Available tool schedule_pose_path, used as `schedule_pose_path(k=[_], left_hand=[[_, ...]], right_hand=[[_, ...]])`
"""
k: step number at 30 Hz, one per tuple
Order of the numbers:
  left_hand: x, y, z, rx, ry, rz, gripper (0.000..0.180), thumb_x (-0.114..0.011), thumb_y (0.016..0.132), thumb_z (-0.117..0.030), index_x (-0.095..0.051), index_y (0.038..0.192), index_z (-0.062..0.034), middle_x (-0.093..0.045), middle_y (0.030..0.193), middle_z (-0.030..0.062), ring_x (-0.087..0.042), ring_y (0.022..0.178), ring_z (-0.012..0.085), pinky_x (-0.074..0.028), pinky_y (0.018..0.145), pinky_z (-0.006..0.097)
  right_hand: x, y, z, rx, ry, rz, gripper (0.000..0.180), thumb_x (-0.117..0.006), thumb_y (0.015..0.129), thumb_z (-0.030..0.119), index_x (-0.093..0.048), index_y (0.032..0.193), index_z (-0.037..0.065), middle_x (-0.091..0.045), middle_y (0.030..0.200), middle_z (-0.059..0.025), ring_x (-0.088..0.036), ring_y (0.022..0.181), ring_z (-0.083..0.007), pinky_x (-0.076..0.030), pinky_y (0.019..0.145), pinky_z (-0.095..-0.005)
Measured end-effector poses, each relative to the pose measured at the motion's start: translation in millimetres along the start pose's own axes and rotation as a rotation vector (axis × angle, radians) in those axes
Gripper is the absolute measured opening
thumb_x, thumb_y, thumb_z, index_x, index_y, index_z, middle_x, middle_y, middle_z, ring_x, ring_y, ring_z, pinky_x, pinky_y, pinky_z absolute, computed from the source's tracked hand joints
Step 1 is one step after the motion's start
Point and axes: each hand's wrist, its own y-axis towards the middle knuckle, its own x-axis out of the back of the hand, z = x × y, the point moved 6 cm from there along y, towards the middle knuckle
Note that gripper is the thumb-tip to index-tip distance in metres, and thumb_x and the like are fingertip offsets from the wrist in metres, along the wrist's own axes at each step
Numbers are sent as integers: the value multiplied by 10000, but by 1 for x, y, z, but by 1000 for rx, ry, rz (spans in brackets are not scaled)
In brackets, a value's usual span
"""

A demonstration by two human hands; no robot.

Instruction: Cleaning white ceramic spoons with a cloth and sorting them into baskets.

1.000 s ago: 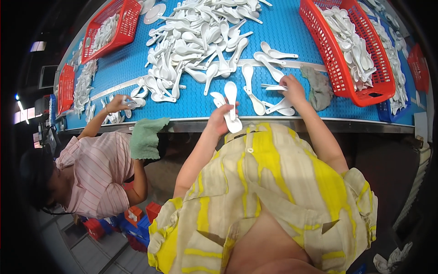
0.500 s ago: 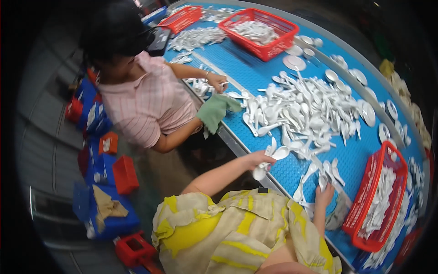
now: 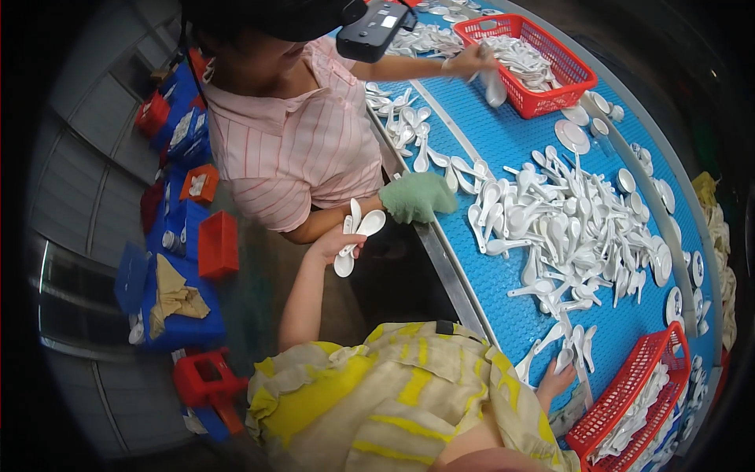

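My left hand (image 3: 334, 245) is closed around a small fan of white ceramic soup spoons (image 3: 370, 224), held off the table edge close to the co-worker's forearm. Low on the blue table, my right hand (image 3: 558, 381) has its fingers closed at a white soup spoon (image 3: 564, 360); part of the grip is hidden. Loose spoons (image 3: 589, 344) lie just beyond those fingers. Further off spreads a big heap of white soup spoons (image 3: 566, 220) on the textured blue surface (image 3: 495, 279).
Across to the left, a co-worker in a pink striped shirt (image 3: 287, 149) has a green cloth (image 3: 417, 197) over one hand. Red baskets of spoons stand at the far side (image 3: 578, 96) and near right (image 3: 590, 425). White dishes (image 3: 572, 136) line a metal divider. Blue and orange bins (image 3: 218, 244) stand behind.
My left hand has moved left, away from the table edge, with its spoons. My right hand stays by the loose spoons. The co-worker's bare hand has reached to the far red basket. The view has shifted.
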Motion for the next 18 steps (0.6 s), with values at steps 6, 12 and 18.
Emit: schedule_pose_path(k=[6,12,18], left_hand=[[-65,15,19,157,91,408,214,-651,734,-89,-538,903,-25,-564,716,30,-542,535,89,-454,474,212],[-164,47,36,202,6,671,124,-617,763,-98,-539,829,-27,-547,666,20,-535,529,85,-444,488,214],[-214,76,44,257,-175,460,148,-592,771,-92,-500,869,-29,-542,659,37,-528,477,103,-444,428,231]], right_hand=[[6,-11,0,-63,-28,15,419,-644,726,251,-517,1022,-17,-497,963,-163,-490,899,-330,-422,749,-404],[1,-10,-4,-90,-69,26,434,-627,740,271,-515,1054,-5,-498,999,-161,-490,923,-327,-425,759,-403],[5,-6,6,-15,-60,14,393,-600,754,263,-513,1000,-31,-496,961,-175,-496,897,-331,-421,763,-396]])
